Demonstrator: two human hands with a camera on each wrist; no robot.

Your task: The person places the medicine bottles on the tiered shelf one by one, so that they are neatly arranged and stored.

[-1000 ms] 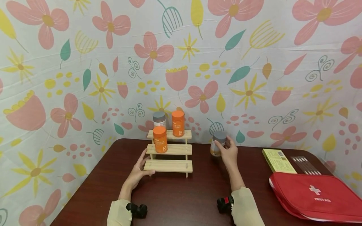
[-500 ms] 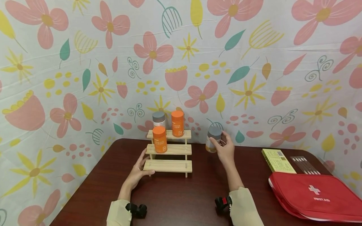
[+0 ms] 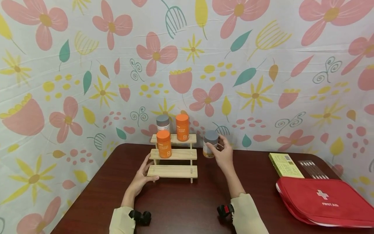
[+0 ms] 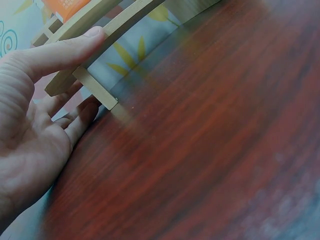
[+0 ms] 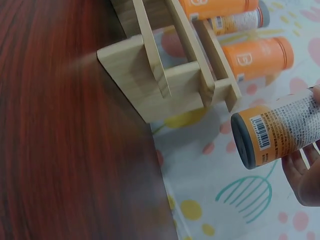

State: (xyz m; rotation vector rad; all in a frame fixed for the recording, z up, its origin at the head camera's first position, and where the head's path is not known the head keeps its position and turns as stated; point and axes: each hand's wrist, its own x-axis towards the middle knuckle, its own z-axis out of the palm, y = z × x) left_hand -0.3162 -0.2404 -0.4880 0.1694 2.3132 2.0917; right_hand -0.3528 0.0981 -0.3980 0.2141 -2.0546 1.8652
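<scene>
My right hand (image 3: 225, 156) grips a pill bottle with a grey cap (image 3: 211, 136), just right of a three-step wooden stand (image 3: 173, 171). In the right wrist view this bottle (image 5: 277, 129), with a white and orange label, is off the table, beside the stand's upper end. My left hand (image 3: 138, 182) holds the stand's lower left end, thumb on the bottom step (image 4: 122, 25) and fingers behind it. An orange bottle (image 3: 164, 144) stands at the left of the middle step. On the top step are another orange bottle (image 3: 182, 127) and a grey-capped bottle (image 3: 163, 122), partly hidden.
To the right on the dark wooden table (image 3: 187, 208) lie a red first aid pouch (image 3: 324, 201), a yellow-green box (image 3: 285, 165) and a pack of cotton swabs (image 3: 313, 169). A floral cloth (image 3: 187, 65) hangs close behind the table.
My right hand has moved left, carrying the grey-capped bottle up from the right towards the stand. My left hand has stayed on the stand's lower left end.
</scene>
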